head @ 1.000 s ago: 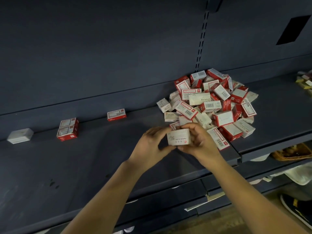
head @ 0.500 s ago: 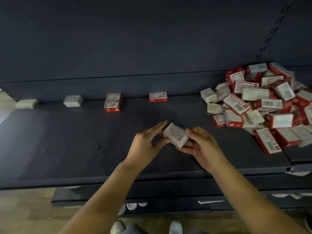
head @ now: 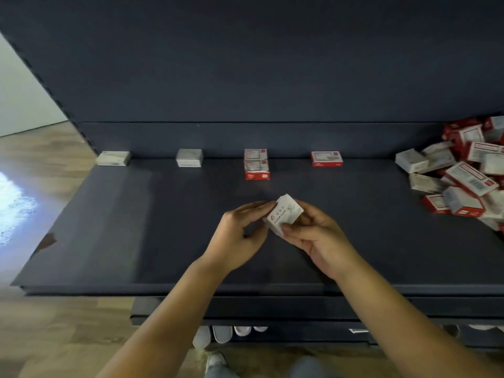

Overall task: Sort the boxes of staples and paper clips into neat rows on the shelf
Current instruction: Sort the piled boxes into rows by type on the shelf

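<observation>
You have a white paper-clip box [head: 285, 216] pinched between both hands above the middle of the dark shelf [head: 136, 227], held clear of the surface and tilted so the printed "PAPER CLIPS" face looks up at you. Your left hand [head: 240, 236] grips its left end with thumb and curled fingers, and your right hand [head: 316, 236] pinches the right end from below and the side; neither hand is holding anything else. This looks like the checking step, reading the label to decide which row the box belongs to. Along the back edge four starts are set well apart: a white box at the far left [head: 113, 158], another white box [head: 189, 157], a red-and-white stack of two [head: 256, 164] and a single red-and-white box [head: 326, 159]. The unsorted heap [head: 463, 170] sits at the right end. My judgement is that this box goes with one of the two white ones, though their labels are too blurred to say which matches. The next move calls for levelling the box, carrying it left and back, and setting it square against its match, so that the row runs straight without nudging what stands there
</observation>
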Motion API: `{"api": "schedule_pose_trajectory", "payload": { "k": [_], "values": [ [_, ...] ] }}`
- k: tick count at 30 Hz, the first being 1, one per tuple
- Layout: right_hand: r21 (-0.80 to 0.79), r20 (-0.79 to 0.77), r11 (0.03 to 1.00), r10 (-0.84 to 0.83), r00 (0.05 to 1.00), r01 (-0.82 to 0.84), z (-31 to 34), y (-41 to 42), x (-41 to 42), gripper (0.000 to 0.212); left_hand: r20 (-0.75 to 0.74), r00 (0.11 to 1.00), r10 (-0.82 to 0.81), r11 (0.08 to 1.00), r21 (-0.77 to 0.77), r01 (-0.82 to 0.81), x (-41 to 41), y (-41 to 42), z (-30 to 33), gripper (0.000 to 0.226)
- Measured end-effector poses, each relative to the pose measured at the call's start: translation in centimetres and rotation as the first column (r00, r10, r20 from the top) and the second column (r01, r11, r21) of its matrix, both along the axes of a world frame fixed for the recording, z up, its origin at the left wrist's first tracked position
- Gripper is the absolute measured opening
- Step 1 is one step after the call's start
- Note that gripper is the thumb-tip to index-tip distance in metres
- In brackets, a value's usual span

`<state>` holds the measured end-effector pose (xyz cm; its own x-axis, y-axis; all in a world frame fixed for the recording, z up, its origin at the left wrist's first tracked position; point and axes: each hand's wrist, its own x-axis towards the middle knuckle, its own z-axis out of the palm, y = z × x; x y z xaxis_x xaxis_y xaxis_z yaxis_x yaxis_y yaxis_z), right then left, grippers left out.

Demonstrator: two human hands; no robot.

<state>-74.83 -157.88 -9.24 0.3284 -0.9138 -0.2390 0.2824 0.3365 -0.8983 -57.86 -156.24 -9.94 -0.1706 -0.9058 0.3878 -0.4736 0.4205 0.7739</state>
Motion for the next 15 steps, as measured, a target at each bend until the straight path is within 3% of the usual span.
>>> {"api": "schedule_pose_trajectory", "payload": {
  "k": [4, 7, 10, 13, 15],
  "values": [
    [0.057, -0.051, 0.998, 0.008, 0.999, -0.005, 0.0, 0.0, 4.6, 0.028, 0.092, 0.995, -0.045, 0.999, 0.020, 0.044, 4.2, 0.6, -0.2, 0.052],
    [0.085, -0.077, 0.996, 0.023, 0.997, -0.016, -0.1, -0.1, 7.9, 0.019, 0.244, 0.966, 0.084, 0.996, -0.001, -0.087, 6.6, 0.8, -0.9, 0.062],
    [0.070, -0.124, 0.998, 0.005, 0.992, 0.004, -0.3, -0.4, 10.7, 0.021, 0.307, 0.936, 0.169, 0.986, -0.056, -0.160, 9.4, 0.3, -1.7, 0.056],
    [-0.142, -0.409, 0.989, -0.085, 0.909, 0.029, -0.6, -1.0, 12.8, 0.023, 0.299, 0.937, 0.181, 0.982, -0.009, -0.187, 12.1, -0.3, -1.8, 0.052],
    [-0.365, -0.664, 0.927, -0.192, 0.723, -0.089, -0.9, -1.3, 13.6, 0.033, 0.327, 0.929, 0.176, 0.978, 0.050, -0.203, 13.7, -0.8, -1.7, 0.055]
  ]
}}
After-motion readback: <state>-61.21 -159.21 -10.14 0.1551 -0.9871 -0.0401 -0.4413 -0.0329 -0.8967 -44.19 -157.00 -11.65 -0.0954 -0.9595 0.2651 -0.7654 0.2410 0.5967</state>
